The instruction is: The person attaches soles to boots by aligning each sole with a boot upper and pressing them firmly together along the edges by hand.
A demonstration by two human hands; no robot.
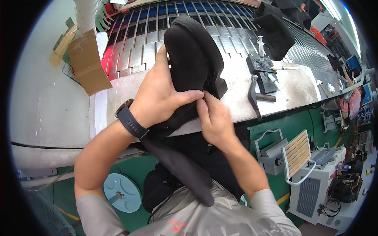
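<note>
A black boot [185, 59] is held up over the near edge of the work table, with its sole [210, 51] along the right side. Its long soft shaft [181, 169] droops down toward my lap. My left hand [161, 90] is wrapped round the boot, thumb pressing near the sole's edge. Close beside that thumb, my right hand [214, 116] is closed in a pinch on the boot's edge; whether anything small is between those fingers is hidden. To the right lie a hammer [254, 96], dark blocks [263, 72] and several syringes [261, 46].
Beyond the table runs a metal roller conveyor [138, 43], bearing another black boot [273, 33] at the far right. A cardboard flap [88, 63] juts out on the left. Below are a round pale-blue stool [122, 192] and a slatted chair [297, 153]. Another person [350, 104] sits far right.
</note>
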